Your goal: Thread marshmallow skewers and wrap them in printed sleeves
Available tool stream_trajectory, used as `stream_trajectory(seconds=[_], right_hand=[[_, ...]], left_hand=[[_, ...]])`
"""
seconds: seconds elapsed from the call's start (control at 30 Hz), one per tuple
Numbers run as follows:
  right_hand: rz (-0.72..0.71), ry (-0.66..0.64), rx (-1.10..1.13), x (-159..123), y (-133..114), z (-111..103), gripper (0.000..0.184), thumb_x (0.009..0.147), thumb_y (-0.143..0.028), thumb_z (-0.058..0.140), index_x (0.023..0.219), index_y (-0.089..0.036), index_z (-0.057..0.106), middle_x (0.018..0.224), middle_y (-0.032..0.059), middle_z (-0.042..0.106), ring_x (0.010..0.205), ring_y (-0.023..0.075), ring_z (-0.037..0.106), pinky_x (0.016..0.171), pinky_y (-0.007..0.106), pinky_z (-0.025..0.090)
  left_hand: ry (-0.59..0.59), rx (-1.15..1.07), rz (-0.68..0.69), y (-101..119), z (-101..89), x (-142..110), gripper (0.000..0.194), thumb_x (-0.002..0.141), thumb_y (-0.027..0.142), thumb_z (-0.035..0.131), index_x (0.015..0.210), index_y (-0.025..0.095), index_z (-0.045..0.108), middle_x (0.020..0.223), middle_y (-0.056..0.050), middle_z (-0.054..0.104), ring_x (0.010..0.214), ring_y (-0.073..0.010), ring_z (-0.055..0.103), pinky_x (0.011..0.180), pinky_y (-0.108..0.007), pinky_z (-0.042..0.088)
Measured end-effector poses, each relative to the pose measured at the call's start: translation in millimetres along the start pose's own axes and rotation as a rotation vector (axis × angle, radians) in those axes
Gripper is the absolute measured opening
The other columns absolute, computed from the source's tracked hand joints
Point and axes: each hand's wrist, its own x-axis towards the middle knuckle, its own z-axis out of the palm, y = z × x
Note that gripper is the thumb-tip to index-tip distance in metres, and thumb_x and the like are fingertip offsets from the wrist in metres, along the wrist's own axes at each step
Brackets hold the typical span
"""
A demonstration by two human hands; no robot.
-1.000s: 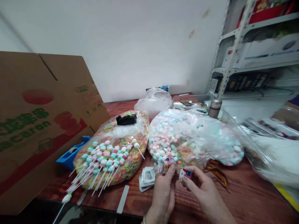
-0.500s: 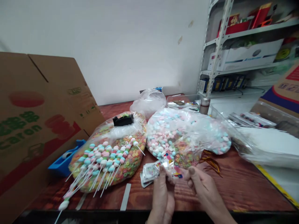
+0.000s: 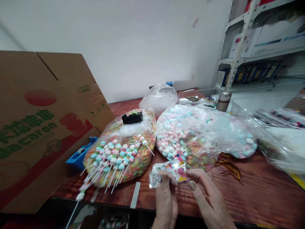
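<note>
My left hand (image 3: 166, 201) is closed on a small stack of printed clear plastic bags (image 3: 159, 174), thumb on top. A colourful printed part (image 3: 180, 169) of the bags sticks out to the right. My right hand (image 3: 209, 195) is beside that part, its index fingertip at the edge and its thumb slightly apart below. Left of my hands, marshmallow skewers (image 3: 116, 155) on white sticks lie on a clear bag of coloured cereal rings (image 3: 140, 163). Behind my hands lies a large bag of pastel marshmallows (image 3: 172, 135).
A cardboard box (image 3: 45, 133) stands at the left, near a blue tape dispenser (image 3: 79, 156). A black tape dispenser (image 3: 132, 118) sits on the cereal bag. Gold twist ties (image 3: 230, 168) lie at the right. A metal cylinder (image 3: 224, 101) and shelving (image 3: 240, 47) are behind.
The view has shifted, so the table things appear further right. My right fingers, earlier pinching clear film out to the right, are now closer to the left hand and look parted.
</note>
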Motion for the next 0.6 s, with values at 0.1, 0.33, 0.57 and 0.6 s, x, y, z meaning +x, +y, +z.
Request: stream_trajectory(seconds=[0.1, 0.33, 0.57, 0.6], right_hand=[[0.02, 0.07, -0.021, -1, 2, -1, 0.022, 0.096, -0.03, 0.05, 0.117, -0.026, 0.055, 0.109, 0.0042, 0.062, 0.097, 0.0191, 0.062, 0.086, 0.029, 0.052], [-0.061, 0.042, -0.057, 0, 3, -1, 0.021, 0.094, -0.025, 0.054, 0.114, -0.029, 0.061, 0.113, 0.0032, 0.062, 0.109, 0.0185, 0.059, 0.094, 0.027, 0.049], [0.074, -0.083, 0.086, -1, 15, 8, 0.022, 0.098, -0.026, 0.049, 0.109, -0.025, 0.068, 0.109, 0.0061, 0.068, 0.103, 0.0195, 0.065, 0.088, 0.028, 0.055], [0.066, -0.069, 0.051, -1, 18, 7, 0.022, 0.098, -0.026, 0.049, 0.108, -0.025, 0.069, 0.109, 0.0065, 0.069, 0.102, 0.0197, 0.066, 0.088, 0.028, 0.055]], left_hand=[[0.018, 0.046, 0.08, -1, 0.7, 2, 0.046, 0.062, 0.051, 0.084, 0.06, 0.017, 0.053, 0.055, 0.004, 0.051, 0.054, -0.0095, 0.045, 0.058, -0.022, 0.044], [-0.001, 0.075, 0.089, -4, 3.4, 1, 0.045, 0.064, 0.05, 0.083, 0.059, 0.017, 0.053, 0.057, 0.004, 0.05, 0.056, -0.0105, 0.044, 0.059, -0.023, 0.044], [-0.032, 0.152, -0.095, 1, 10.2, -4, 0.039, 0.063, 0.039, 0.087, 0.086, 0.017, 0.066, 0.071, 0.001, 0.062, 0.061, -0.01, 0.053, 0.057, -0.021, 0.042], [-0.043, 0.158, -0.17, 3, 10.5, -3, 0.043, 0.063, 0.038, 0.087, 0.095, 0.017, 0.066, 0.071, 0.001, 0.062, 0.057, -0.0082, 0.051, 0.053, -0.019, 0.039]])
